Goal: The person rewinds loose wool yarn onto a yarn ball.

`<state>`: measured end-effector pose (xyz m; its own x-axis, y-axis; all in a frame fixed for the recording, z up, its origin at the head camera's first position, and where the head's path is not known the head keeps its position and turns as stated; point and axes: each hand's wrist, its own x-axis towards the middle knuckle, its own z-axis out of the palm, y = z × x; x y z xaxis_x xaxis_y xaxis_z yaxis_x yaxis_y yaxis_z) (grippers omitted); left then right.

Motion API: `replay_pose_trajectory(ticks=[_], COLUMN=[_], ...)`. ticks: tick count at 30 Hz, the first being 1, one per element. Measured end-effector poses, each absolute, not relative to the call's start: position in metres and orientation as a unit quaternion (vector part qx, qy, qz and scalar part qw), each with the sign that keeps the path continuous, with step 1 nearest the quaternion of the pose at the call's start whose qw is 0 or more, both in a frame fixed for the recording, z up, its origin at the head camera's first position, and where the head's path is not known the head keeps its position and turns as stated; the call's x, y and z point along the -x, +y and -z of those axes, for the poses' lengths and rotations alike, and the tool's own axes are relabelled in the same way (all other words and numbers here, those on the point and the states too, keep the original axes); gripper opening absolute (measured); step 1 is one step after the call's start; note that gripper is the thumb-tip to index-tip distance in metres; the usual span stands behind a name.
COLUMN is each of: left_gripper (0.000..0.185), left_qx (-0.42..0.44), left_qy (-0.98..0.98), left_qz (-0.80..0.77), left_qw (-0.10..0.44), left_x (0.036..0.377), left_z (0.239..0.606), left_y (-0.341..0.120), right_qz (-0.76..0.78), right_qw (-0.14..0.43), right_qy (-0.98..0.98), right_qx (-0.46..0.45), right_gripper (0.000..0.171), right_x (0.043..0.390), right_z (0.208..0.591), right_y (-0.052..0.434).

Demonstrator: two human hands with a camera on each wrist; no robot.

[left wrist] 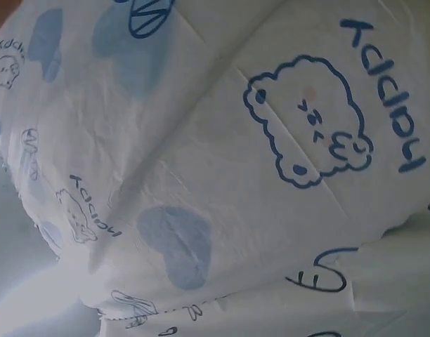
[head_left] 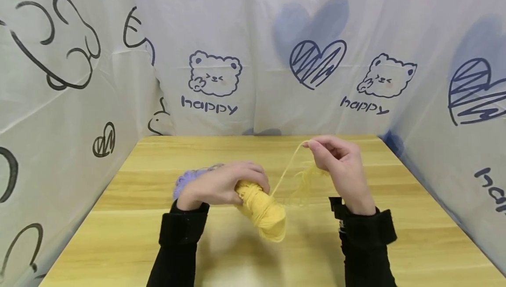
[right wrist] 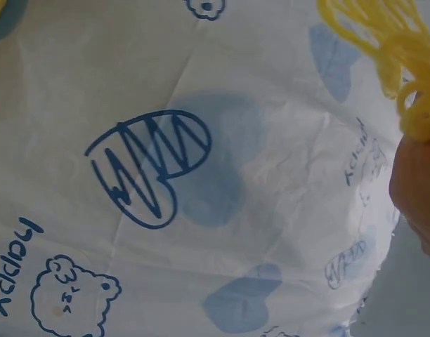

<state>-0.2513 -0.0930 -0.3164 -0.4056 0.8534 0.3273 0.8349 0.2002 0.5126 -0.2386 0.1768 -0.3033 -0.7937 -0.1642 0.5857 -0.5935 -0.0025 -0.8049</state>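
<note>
Left hand (head_left: 221, 186) clenched round yellow yarn skein (head_left: 262, 210) at table (head_left: 118, 234) centre, skein's long axis toward 5 o'clock; right hand (head_left: 341, 168) pinches its strand (head_left: 286, 168), taut toward 1 o'clock.

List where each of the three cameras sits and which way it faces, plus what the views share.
Head: worn high, facing forward and down at the wooden table; left hand grips the yellow yarn skein, right hand pinches a yarn strand.
Left wrist: faces the printed cloth backdrop; no body part shows.
Right wrist: faces the backdrop; yarn and a bit of hand at the right edge.
Shared: the backdrop in all; yarn in head and right wrist.
</note>
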Motion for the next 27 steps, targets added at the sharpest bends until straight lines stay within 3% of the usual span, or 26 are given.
replay_pose_trajectory(ticks=[5,13,20,27], left_gripper=[0.037,0.046,0.049,0.043], left_qx=[-0.606,-0.543,-0.417,-0.307], left_qy=[0.664,0.606,0.653,0.744], left_qz=[-0.438,-0.581,-0.632,-0.592], left_qw=[0.021,-0.005,-0.021,-0.053], left_x=[0.249,0.243,0.246,0.254], left_z=[0.305,0.297,0.298,0.307], left_y=[-0.102,-0.110,-0.112,-0.103], right_qz=[-0.646,-0.571,-0.607,-0.660], right_qw=[0.109,0.019,0.050,0.110], right_qy=[-0.713,-0.789,-0.770,-0.707], right_qx=[-0.250,-0.225,-0.190,-0.229], right_gripper=[0.021,0.024,0.022,0.015], right_x=[0.259,0.274,0.263,0.240], right_z=[0.309,0.315,0.310,0.300], right_y=[0.173,0.171,0.176,0.170])
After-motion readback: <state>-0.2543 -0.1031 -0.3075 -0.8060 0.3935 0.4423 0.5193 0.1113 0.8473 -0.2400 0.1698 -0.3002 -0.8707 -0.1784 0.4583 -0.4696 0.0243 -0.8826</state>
